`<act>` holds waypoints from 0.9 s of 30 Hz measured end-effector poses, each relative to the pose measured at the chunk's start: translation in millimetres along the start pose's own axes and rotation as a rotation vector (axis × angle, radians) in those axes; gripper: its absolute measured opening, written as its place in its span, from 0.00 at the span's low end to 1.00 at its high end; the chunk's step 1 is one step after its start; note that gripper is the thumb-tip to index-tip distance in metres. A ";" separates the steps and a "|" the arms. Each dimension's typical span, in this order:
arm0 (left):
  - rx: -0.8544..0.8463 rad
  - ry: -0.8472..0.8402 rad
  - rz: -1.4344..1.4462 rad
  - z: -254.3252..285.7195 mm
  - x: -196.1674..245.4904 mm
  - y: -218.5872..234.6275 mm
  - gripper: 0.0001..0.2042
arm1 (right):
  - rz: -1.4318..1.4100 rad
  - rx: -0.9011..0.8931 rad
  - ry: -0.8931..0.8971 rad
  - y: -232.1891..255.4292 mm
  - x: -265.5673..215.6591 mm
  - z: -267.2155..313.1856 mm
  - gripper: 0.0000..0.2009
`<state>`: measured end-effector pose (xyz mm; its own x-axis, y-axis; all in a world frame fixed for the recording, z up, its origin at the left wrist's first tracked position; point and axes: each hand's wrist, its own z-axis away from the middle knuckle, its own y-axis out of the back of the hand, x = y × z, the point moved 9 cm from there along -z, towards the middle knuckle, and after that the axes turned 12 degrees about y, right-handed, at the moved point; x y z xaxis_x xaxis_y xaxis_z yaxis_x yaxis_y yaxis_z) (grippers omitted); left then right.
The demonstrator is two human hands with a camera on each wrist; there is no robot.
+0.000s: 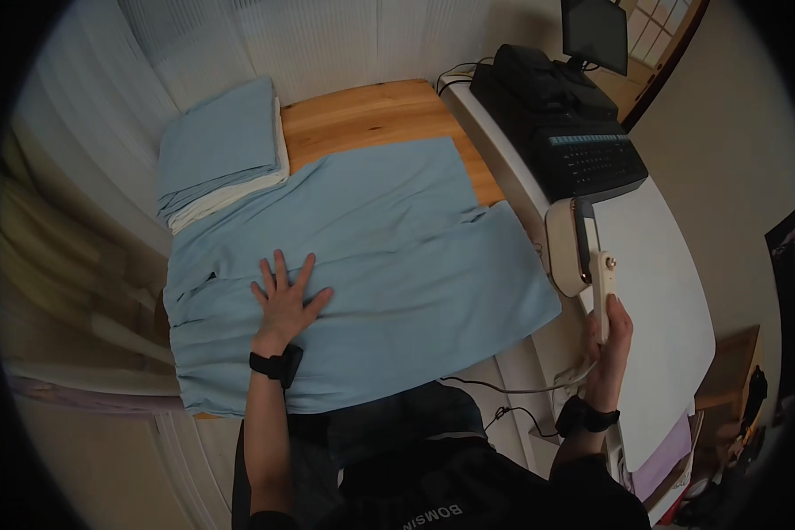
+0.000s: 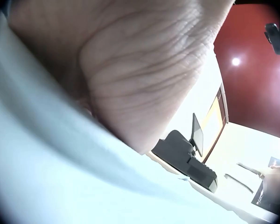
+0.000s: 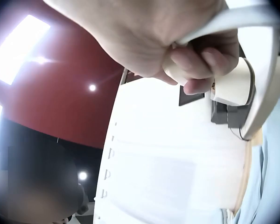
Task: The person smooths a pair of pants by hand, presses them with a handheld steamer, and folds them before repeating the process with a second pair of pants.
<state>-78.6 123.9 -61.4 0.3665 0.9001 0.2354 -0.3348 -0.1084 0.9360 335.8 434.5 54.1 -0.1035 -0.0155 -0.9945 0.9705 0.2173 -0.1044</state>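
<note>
A light-blue cloth (image 1: pixel 389 283), wrinkled in places, lies spread over a wooden tabletop (image 1: pixel 362 119). My left hand (image 1: pixel 284 309) lies on it with the fingers spread, palm down; in the left wrist view the palm (image 2: pixel 140 79) fills the top. Over to the right, my right hand (image 1: pixel 609 340) grips the pale handle of a cream corded appliance that looks like a handheld steam iron (image 1: pixel 567 247). Its body is at the cloth's right edge, by the white counter. Close up in the right wrist view, curled fingers (image 3: pixel 196 65) wrap the handle beside the pale cord (image 3: pixel 268 70).
Folded blue and cream cloths (image 1: pixel 221 141) are stacked at the back left. A black keyboard machine (image 1: pixel 583 150) with a small monitor (image 1: pixel 594 35) sits on the white counter (image 1: pixel 658 300) along the right. The cord (image 1: pixel 512 389) runs below the table's front edge.
</note>
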 end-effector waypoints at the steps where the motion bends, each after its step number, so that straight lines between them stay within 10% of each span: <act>1: 0.012 -0.005 -0.011 1.2 -1.1 -0.3 0.40 | -0.001 0.112 0.024 35.0 -2.6 -2.9 0.12; 11: 0.081 -0.066 -0.034 17.6 33.0 -6.6 0.39 | 0.277 0.518 0.019 288.1 6.1 -42.8 0.14; 17: 0.181 -0.199 -0.071 26.5 69.9 -14.2 0.36 | 0.304 0.421 -0.083 354.2 28.0 -58.5 0.23; 18: 0.173 -0.204 -0.070 26.7 73.5 -14.4 0.36 | 0.856 0.505 0.115 378.4 3.6 -67.1 0.25; 20: 0.170 -0.218 -0.063 27.1 79.1 -15.6 0.36 | 1.853 0.586 0.548 303.5 -65.4 -48.4 0.26; 23: 0.159 -0.240 -0.057 28.2 89.3 -18.3 0.36 | 0.965 0.311 0.800 127.7 -90.6 -33.2 0.17; 27: 0.127 -0.230 -0.049 27.8 90.0 -19.1 0.36 | 1.031 -0.784 0.985 -156.1 -28.7 0.9 0.22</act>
<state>-15.1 195.2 -50.8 0.5722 0.7877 0.2283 -0.2053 -0.1319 0.9698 187.5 400.1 99.0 0.0931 0.9722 -0.2147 0.4019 0.1606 0.9015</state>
